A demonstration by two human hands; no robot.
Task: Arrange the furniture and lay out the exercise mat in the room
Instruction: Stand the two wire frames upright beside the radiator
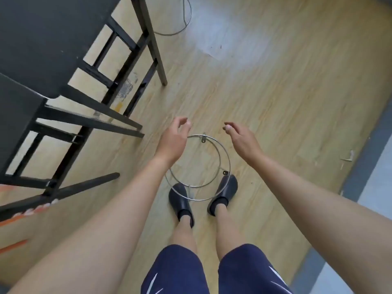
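Observation:
I look straight down at a wooden floor (265,98). A round frame of thin metal rings (220,149) stands in front of my feet, its lower ring touching my dark shoes (181,200). My left hand (172,141) hovers over the frame's left rim with fingers curled and apart, holding nothing. My right hand (241,141) hovers just right of the frame, fingers loosely bent, empty too. No exercise mat is in view.
Black tables (40,39) with dark metal legs (148,39) fill the left side. A second wire ring (186,20) lies on the floor at the top. A grey strip (364,166) borders the floor on the right. Something orange (19,215) shows at the left edge.

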